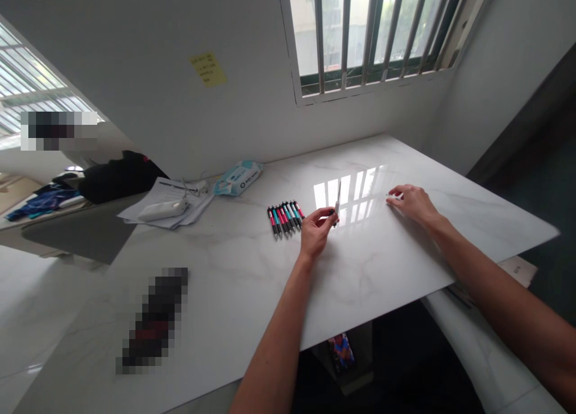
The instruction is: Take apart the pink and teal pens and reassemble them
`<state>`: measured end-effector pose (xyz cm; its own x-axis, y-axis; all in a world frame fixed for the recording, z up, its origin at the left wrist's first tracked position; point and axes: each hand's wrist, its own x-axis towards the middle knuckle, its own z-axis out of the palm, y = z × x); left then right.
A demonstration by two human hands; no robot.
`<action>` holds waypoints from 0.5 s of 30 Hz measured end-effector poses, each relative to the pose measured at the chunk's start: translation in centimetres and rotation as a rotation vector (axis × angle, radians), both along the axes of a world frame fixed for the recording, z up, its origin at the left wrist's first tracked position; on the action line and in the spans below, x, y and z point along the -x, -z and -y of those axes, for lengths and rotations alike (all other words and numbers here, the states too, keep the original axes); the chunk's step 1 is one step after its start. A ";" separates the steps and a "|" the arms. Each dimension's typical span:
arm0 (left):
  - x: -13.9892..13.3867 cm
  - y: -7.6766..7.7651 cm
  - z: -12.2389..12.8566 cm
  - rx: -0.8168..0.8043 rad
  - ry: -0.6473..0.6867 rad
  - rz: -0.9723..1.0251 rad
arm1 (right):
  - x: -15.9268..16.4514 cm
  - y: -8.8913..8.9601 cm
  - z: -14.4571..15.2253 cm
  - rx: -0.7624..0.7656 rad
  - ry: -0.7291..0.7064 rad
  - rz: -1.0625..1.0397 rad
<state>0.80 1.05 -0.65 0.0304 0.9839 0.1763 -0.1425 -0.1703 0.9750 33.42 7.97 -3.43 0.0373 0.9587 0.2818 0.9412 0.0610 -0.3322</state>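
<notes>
My left hand point(315, 233) pinches a partly dismantled pen point(337, 209) upright above the table. A thin dark refill seems to point up from its pale middle, and its black lower part shows below my fingers. Farther right, my right hand point(414, 203) is closed at the fingertips on a small white piece point(392, 197) close to the tabletop; its exact shape is mostly hidden. Just left of my left hand, several click pens point(283, 218) in red, teal and white with black grips lie side by side in a neat row.
The white marbled table point(216, 300) carries a blue wipes packet point(240, 177), papers point(155, 192) and a white device point(162, 210) with a cable. A pixelated dark object point(155, 321) lies front left. Below the front edge a lit phone point(341, 352) shows. Another person is at far left.
</notes>
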 end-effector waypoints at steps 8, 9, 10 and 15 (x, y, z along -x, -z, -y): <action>0.4 0.7 -0.4 -0.002 -0.005 -0.035 | 0.3 0.4 0.3 -0.025 0.000 -0.160; 0.5 0.7 -0.5 -0.002 -0.010 -0.041 | 0.1 0.3 0.4 -0.038 0.022 -0.205; 0.5 0.6 -0.5 -0.003 -0.016 -0.047 | -0.1 0.3 0.6 -0.058 0.052 -0.252; 0.7 0.2 -0.1 -0.014 -0.042 -0.141 | -1.2 0.6 0.9 -0.177 0.212 -0.347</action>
